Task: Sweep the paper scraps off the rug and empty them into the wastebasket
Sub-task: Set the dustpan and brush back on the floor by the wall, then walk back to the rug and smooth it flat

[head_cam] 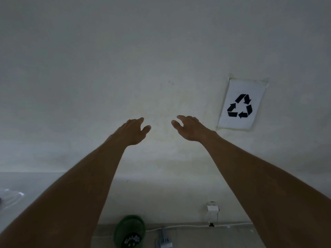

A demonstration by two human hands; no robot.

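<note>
Both bare forearms are stretched toward the wall, well above the green wastebasket [129, 231]. Left hand [133, 130] and right hand [189, 127] are held loosely spread, each grip wide and holding nothing. White paper scraps [132, 240] are seen inside the wastebasket; a grey dustpan [163, 241] lies just right of it, a recycling sign [241, 104] high above.

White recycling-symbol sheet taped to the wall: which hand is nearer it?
Right. The right hand is just left of the white recycling-symbol sheet, slightly lower; the left hand is farther left, beyond the right one.
</note>
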